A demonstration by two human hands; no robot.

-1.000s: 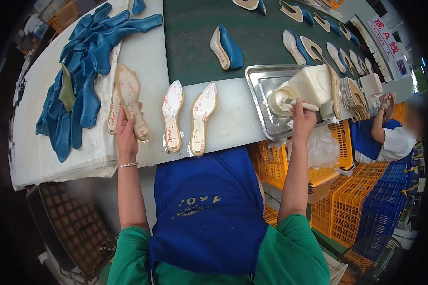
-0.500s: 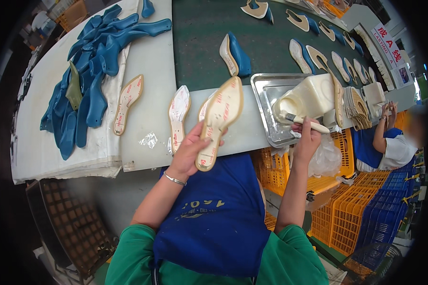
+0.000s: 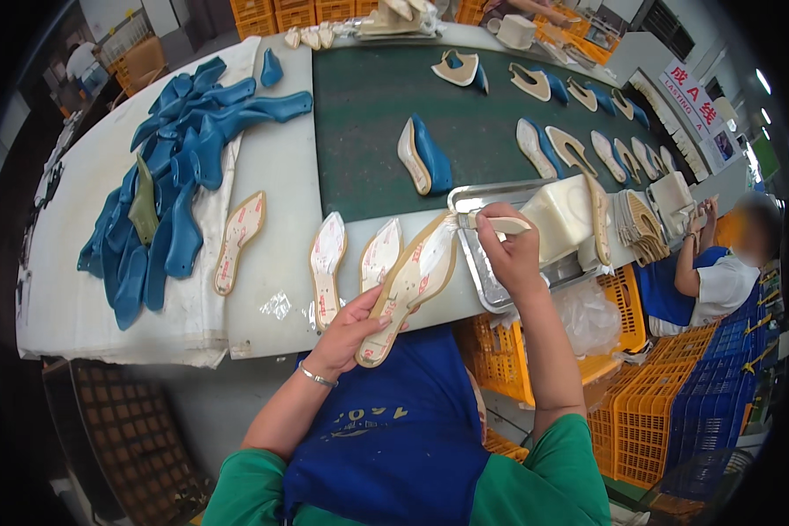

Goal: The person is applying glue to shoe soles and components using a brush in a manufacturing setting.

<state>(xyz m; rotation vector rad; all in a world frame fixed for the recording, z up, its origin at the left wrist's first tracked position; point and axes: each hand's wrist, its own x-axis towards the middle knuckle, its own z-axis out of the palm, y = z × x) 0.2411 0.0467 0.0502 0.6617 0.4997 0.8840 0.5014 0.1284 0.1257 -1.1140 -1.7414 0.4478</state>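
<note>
My left hand grips a pointed, tan-edged shoe insole by its heel end, toe tilted away from me. In my right hand is a brush with a pale handle, its bristles against the insole's toe. White, wet-looking paste shows along the toe. On the table just beyond my left hand lie two more insoles, a left one and a right one partly covered by the held insole. To the right, a white tub rests in a metal tray.
Blue shoe lasts are piled at the left, near a single insole. A last with an insole stands on the green belt. Stacked tan pieces sit right of the tub. A co-worker works beyond yellow crates.
My right hand has brought the brush from the tub left to the insole's toe. The held insole is tilted further right. The view has shifted, showing more of the table's far side.
</note>
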